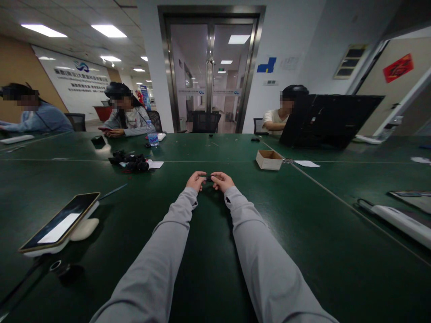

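Note:
Both arms, in grey sleeves, reach forward over the dark green table. A small dark object is held between the fingertips of my two hands, just above the tabletop; it is too small to make out. My left hand pinches its left end, where a light bit shows. My right hand has its thumb and fingers closed on the right end. The fingertips of the two hands are a short gap apart.
An open cardboard box stands ahead right. Black items and a water bottle are ahead left. Nearer left are a phone and a small dark cylinder. A monitor and several people are across the table.

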`<state>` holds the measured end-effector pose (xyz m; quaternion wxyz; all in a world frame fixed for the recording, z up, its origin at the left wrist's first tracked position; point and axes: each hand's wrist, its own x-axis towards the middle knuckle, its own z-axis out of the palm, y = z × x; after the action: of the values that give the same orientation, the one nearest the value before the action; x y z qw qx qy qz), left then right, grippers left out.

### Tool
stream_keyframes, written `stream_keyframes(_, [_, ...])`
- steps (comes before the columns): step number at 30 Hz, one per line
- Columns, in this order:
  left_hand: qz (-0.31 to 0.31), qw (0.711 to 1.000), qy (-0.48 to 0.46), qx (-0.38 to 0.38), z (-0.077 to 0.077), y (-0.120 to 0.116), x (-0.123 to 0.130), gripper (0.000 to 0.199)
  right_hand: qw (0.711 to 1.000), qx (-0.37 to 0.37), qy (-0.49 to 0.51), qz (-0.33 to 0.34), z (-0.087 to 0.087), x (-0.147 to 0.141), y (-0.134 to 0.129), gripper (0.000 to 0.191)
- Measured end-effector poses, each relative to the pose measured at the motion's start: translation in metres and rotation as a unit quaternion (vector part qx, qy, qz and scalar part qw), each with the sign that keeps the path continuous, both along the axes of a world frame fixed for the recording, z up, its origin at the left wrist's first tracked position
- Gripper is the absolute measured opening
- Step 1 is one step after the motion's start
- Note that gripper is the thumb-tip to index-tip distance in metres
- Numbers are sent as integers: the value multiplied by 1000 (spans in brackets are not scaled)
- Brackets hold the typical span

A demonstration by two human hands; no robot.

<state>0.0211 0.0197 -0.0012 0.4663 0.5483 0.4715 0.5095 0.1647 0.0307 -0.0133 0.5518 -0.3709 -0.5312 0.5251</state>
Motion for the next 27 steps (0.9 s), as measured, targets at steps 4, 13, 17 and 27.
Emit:
stream_keyframes(4, [-13,1000,-10,-8,0,0,0,25,1000,2,4,6,0,0,0,43])
stream_keyframes(13, [-5,1000,-17,-4,2,0,0,25,1000,-6,-1,7,3,1,-3,44])
stream_keyframes(17, [-7,1000,-13,-5,3,-3,1,24,1000,-5,-3,9,4,0,-3,45])
stream_keyframes(27, [-15,1000,-11,-1,5,-5,2,27,1000,-3,-13,9,4,1,-4,42])
